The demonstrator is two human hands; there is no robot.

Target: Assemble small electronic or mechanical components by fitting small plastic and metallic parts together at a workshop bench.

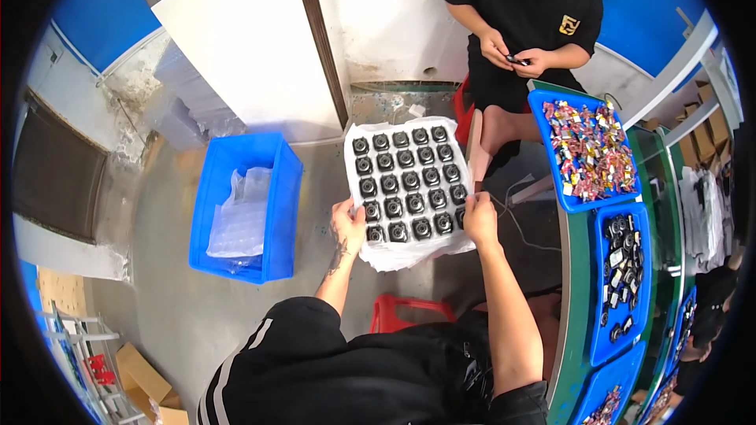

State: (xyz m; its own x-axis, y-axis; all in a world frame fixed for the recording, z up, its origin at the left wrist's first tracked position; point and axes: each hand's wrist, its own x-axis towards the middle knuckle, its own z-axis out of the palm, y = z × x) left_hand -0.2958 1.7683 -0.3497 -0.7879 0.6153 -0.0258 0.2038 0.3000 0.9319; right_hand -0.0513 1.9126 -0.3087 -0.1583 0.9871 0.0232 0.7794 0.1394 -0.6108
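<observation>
Between my hands is a white tray [402, 256] lined with thin wrapping, carrying rows of small black camera-like units [410, 181], each with a round lens facing up. My left hand [347, 224] grips its near left edge, and my right hand [480, 220] grips its right edge. Both hands are closed on the rim, with some fingers hidden beneath. The tray is held above the floor in front of my body, and its wrapping hangs loosely over the sides.
A blue bin [203, 212] holding clear plastic trays [239, 220] stands on the floor to the left. At the right, a green bench [573, 267] bears blue trays [602, 338] of small parts. A seated co-worker [528, 24] handles a small black piece. A red stool [386, 313] is near me.
</observation>
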